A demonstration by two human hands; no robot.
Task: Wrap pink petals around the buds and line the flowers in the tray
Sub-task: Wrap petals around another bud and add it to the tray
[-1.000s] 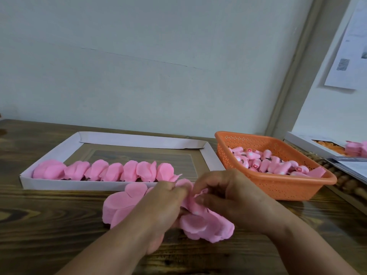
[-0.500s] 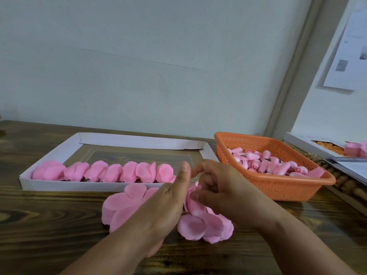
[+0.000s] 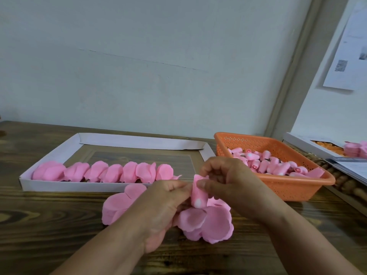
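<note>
A pink bud (image 3: 199, 192) stands upright between my two hands, a petal wrapped part way round it. My left hand (image 3: 164, 203) pinches it from the left. The thumb and fingers of my right hand (image 3: 230, 181) pinch it from the right. Loose pink petals (image 3: 206, 223) lie heaped on the wooden table under my hands, and more petals (image 3: 117, 205) spread to the left. Several finished pink flowers (image 3: 107, 172) lie in a row along the near side of the white tray (image 3: 139, 140).
An orange plastic basket (image 3: 288, 187) holding several pink buds (image 3: 274, 165) stands to the right of the tray. At the far right, a white box (image 3: 301, 142) with orange and pink pieces sits beside papers. A grey wall closes the back of the table.
My hands have lifted the bud slightly out of the petal heap and turned it upright. The left thumb has come down from pointing up and now pinches the bud.
</note>
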